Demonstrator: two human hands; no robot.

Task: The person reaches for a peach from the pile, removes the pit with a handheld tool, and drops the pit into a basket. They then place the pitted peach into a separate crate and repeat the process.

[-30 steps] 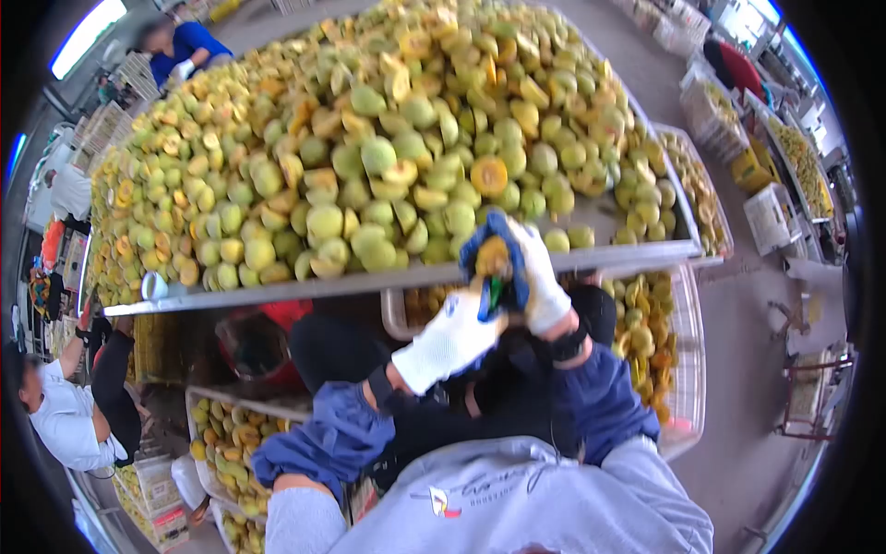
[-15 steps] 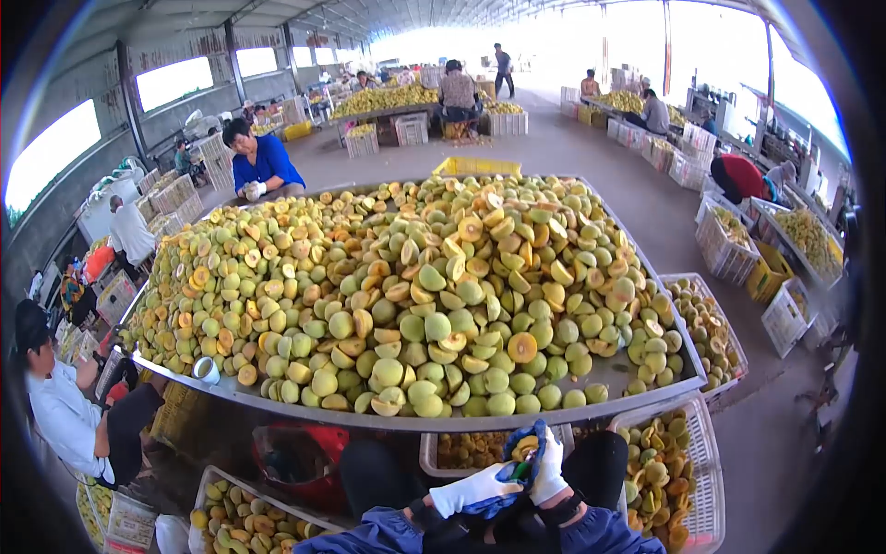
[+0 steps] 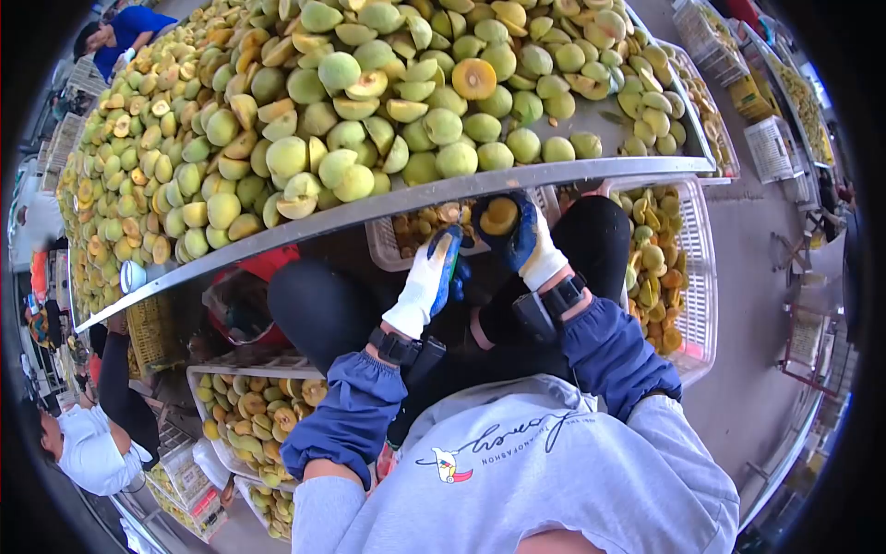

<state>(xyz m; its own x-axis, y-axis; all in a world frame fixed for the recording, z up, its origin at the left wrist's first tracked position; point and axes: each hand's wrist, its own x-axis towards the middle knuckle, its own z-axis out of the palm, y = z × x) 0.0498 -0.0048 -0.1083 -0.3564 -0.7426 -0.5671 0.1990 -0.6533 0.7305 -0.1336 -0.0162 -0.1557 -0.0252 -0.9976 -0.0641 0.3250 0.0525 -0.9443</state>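
Note:
My right hand (image 3: 531,245), in a white glove with a blue coated palm, is closed around a peach half (image 3: 499,216), its orange cut side facing up. It is just below the metal edge of the sorting table (image 3: 397,199). To its left, my left hand (image 3: 425,282), gloved the same way, has its fingers curled. A bit of green shows inside that grip, but I cannot make out what it is. The two hands are a little apart, above my lap. A heap of yellow-green peaches (image 3: 369,102), many cut in half, covers the table.
Under the table edge stands a crate (image 3: 380,242) of fruit pieces. Another white crate (image 3: 703,277) of halves is by my right knee, and one (image 3: 208,420) is at lower left. A white cup (image 3: 132,275) sits on the table's left edge. Co-workers sit at left and far left.
My view has tilted down towards my lap. The hands, together before, have moved apart, and the peach half now shows clearly in my right hand.

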